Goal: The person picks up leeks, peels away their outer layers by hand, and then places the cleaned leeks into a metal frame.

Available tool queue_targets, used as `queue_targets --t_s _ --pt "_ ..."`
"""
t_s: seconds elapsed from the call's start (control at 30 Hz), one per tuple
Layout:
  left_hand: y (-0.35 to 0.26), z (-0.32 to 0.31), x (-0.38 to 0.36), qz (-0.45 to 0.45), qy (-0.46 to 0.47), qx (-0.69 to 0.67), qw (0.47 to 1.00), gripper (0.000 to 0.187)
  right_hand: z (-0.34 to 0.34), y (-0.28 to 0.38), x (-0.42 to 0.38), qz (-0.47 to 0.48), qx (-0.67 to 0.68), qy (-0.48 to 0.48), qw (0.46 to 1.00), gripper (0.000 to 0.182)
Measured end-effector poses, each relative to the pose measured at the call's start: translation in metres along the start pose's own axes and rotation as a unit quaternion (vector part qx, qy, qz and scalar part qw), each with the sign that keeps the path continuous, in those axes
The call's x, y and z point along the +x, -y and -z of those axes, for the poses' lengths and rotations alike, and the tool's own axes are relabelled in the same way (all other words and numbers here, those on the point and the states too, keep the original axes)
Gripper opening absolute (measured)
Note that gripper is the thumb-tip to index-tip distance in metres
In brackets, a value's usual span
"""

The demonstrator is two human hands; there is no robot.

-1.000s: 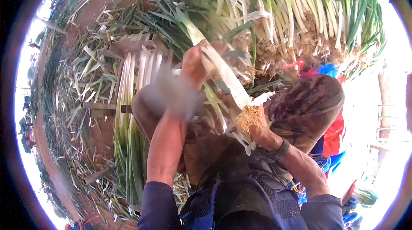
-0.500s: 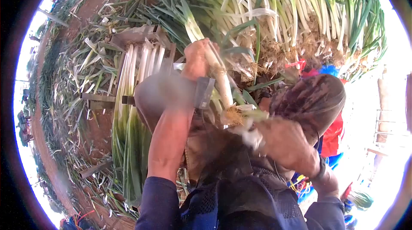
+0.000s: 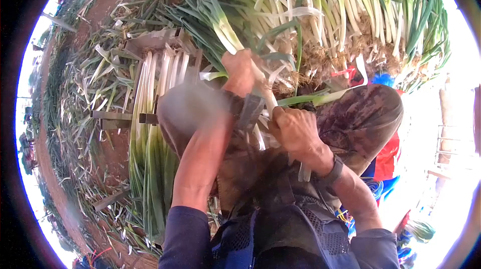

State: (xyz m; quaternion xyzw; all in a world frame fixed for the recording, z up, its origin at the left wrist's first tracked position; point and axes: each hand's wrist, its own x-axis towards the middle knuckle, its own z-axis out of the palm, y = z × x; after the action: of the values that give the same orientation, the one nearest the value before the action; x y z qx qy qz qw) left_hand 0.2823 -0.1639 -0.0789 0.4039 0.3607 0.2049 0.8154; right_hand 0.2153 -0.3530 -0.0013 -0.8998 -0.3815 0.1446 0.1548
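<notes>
A leek [image 3: 269, 99] slants across my lap, its green leaves pointing away and its white root end toward me. My left hand [image 3: 239, 71] is closed around the middle of its white stem. At the lower end, my right hand [image 3: 299, 131] is closed with its fingers against the stem, covering the roots. A loose leek leaf [image 3: 325, 98], green with a curled white end, extends from beside my right hand over my right knee. Pale strips of leaf hang below my hands near my lap.
A large pile of leeks [image 3: 345, 18] with roots stands ahead and to the right. On the left, several leeks [image 3: 150, 98] lie in a metal frame [image 3: 155, 41]. Leaf scraps [image 3: 100, 83] cover the ground there. A red cloth [image 3: 387, 156] is beside my right knee.
My right hand has moved up and left from my lap onto the leek's lower end. The loose leaf now reaches over my right knee. My left hand keeps its hold, shifted slightly right.
</notes>
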Motion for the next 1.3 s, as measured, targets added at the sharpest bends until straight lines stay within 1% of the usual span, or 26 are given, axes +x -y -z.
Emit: queue_targets --t_s 0.13,0.2,0.37,0.43,0.47,0.5,0.53,0.57,0.6,0.63,0.67,0.7,0.77,0.83,0.87,0.9,0.93,0.97,1.0,1.03,1.07,1.1,1.13,1.2,1.27,1.3 --pt "0.002 0.008 0.000 -0.020 0.061 -0.002 0.998 0.026 -0.001 -0.009 -0.009 0.060 0.074 0.059 0.994 0.017" --pt "-0.005 0.017 0.001 0.003 0.061 0.001 0.998 0.027 0.009 0.001 -0.040 0.262 0.327 0.153 0.895 0.012" --pt "-0.016 0.012 0.003 0.045 0.065 -0.057 0.995 0.030 0.043 -0.036 -0.066 0.284 0.033 0.215 0.934 0.009" --pt "-0.022 0.008 -0.008 0.041 0.068 -0.051 0.996 0.031 0.047 -0.043 -0.063 0.224 -0.051 0.196 0.953 0.018" --pt "-0.022 0.014 -0.009 0.034 0.121 -0.036 0.991 0.032 0.040 -0.040 -0.060 0.119 0.246 0.171 0.947 0.019" --pt "-0.022 0.020 -0.007 0.026 0.178 -0.021 0.984 0.033 0.036 -0.035 -0.056 0.005 0.518 0.124 0.846 0.021" --pt "-0.013 0.033 0.005 -0.001 0.248 -0.015 0.969 0.036 0.033 -0.019 -0.045 -0.071 0.483 0.180 0.854 0.027" --pt "-0.011 0.020 -0.014 -0.044 0.141 0.002 0.989 0.037 0.034 -0.005 -0.033 -0.152 0.441 0.230 0.854 0.035" --pt "-0.014 0.027 -0.013 -0.110 0.210 0.097 0.967 0.037 0.011 -0.013 -0.036 -0.140 0.531 0.219 0.806 0.040" --pt "-0.029 0.019 -0.005 0.049 0.191 0.065 0.978 0.036 -0.014 -0.023 -0.045 -0.123 0.615 0.207 0.751 0.045" --pt "-0.029 0.026 -0.016 0.041 0.212 -0.017 0.976 0.034 -0.012 -0.019 -0.055 -0.127 0.609 0.194 0.759 0.045" --pt "-0.033 0.012 -0.025 -0.013 0.123 0.037 0.992 0.030 -0.008 -0.009 -0.066 0.014 0.589 0.281 0.758 0.042" --pt "-0.035 0.014 -0.007 -0.007 0.103 -0.068 0.992 0.027 0.011 0.008 -0.079 0.290 0.497 0.442 0.688 0.037" --pt "-0.052 0.025 -0.016 -0.006 0.278 0.024 0.960 0.026 0.067 0.011 -0.082 0.234 0.491 0.424 0.724 0.035" --pt "-0.044 0.026 -0.004 0.065 0.216 0.031 0.974 0.029 0.090 0.002 -0.080 0.179 0.487 0.406 0.752 0.034" --pt "-0.051 0.016 -0.017 0.035 0.249 0.071 0.965 0.032 0.072 -0.042 -0.065 0.294 0.488 0.341 0.748 0.035" --pt "-0.040 0.026 0.002 -0.104 0.285 0.273 0.913 0.033 0.057 -0.089 -0.041 0.407 0.477 0.272 0.730 0.037" --pt "-0.030 0.037 0.023 -0.239 0.299 0.456 0.804 0.035 0.079 -0.109 -0.012 0.409 0.471 0.270 0.733 0.037" --pt "-0.045 0.022 -0.007 -0.201 0.279 0.390 0.854 0.043 0.106 -0.129 0.022 0.297 0.494 0.204 0.792 0.034" --pt "-0.039 0.013 -0.025 -0.019 0.224 0.083 0.971 0.049 0.130 -0.146 0.050 0.179 0.507 0.131 0.833 0.032" --pt "-0.041 0.020 -0.021 -0.193 0.272 0.276 0.901 0.049 0.148 -0.159 0.069 0.182 0.501 0.129 0.836 0.032" --pt "-0.044 0.031 -0.013 -0.355 0.295 0.450 0.765 0.049 0.164 -0.171 0.086 0.066 0.477 0.060 0.874 0.037" --pt "-0.041 0.039 -0.008 -0.327 0.286 0.467 0.770 0.049 0.178 -0.185 0.101 -0.050 0.445 -0.011 0.894 0.045" --pt "-0.063 0.021 -0.024 -0.290 0.306 0.406 0.811 0.044 0.151 -0.273 0.134 -0.072 0.484 -0.033 0.871 0.048" --pt "-0.077 -0.005 -0.047 -0.246 0.325 0.342 0.847 0.044 0.114 -0.359 0.172 -0.034 0.140 -0.042 0.989 0.050" --pt "-0.079 -0.019 -0.058 -0.134 0.281 0.214 0.926 0.047 0.096 -0.375 0.188 -0.127 0.122 -0.076 0.981 0.051"
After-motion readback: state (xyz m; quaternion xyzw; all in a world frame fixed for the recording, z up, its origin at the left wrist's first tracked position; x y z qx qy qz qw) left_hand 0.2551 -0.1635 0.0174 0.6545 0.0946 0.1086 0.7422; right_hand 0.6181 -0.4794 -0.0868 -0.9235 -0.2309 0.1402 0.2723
